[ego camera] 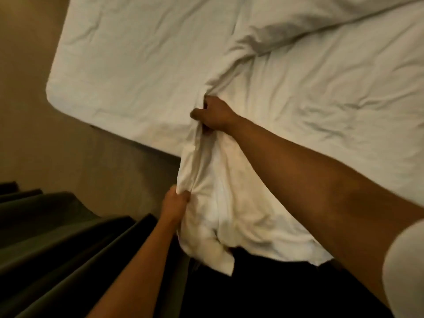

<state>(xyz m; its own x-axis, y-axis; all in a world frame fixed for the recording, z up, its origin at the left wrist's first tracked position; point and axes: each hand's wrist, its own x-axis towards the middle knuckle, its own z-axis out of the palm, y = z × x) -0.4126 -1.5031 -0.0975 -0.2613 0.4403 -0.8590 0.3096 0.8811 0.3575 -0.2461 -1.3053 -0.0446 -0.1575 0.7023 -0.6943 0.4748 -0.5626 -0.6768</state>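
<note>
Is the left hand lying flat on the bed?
No, the left hand grips the white sheet where it hangs off the bed, fingers curled round the cloth.

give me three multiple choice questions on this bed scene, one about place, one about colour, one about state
1. Where on the bed does the right hand grip the loose sheet?
A) at the near edge
B) at the far corner
C) under a pillow

2. What colour is the loose sheet?
A) blue
B) white
C) red

3. What is the left hand doing?
A) hanging free
B) pressing flat on the mattress
C) gripping the hanging fold of the sheet

Answers:
1 A, its fingers bunch the cloth where it spills over the near edge.
2 B, the cloth looks white all over.
3 C, its fingers curl round the fold below the bed's edge.
</note>
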